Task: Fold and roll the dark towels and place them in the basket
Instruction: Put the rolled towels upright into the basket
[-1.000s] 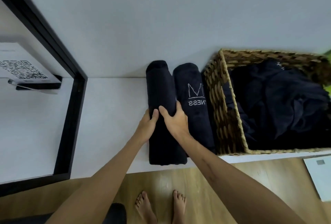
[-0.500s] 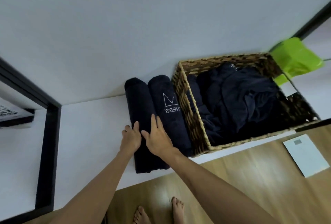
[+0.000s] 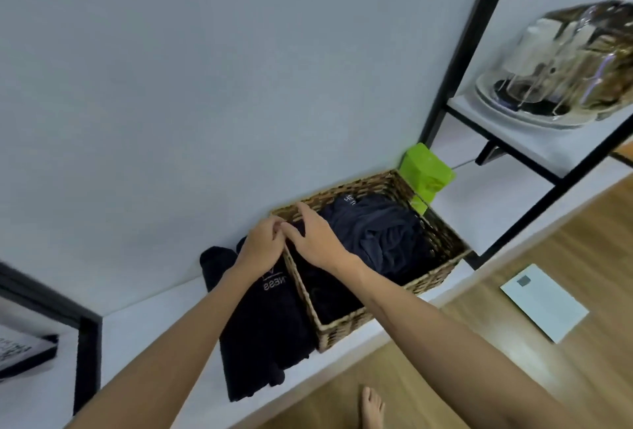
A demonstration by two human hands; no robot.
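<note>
While hands (image 3: 284,243) meet, basket (image 3: 346,326) rim

One head-worn view looks steeply down, tilted, close over the white shelf (image 3: 144,332); wall beyond.

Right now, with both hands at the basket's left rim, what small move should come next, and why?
Probably grip one loose towel in the basket and lift it out: those towels lie crumpled, while two rolled towels already rest beside it, and both hands hover there.
</note>
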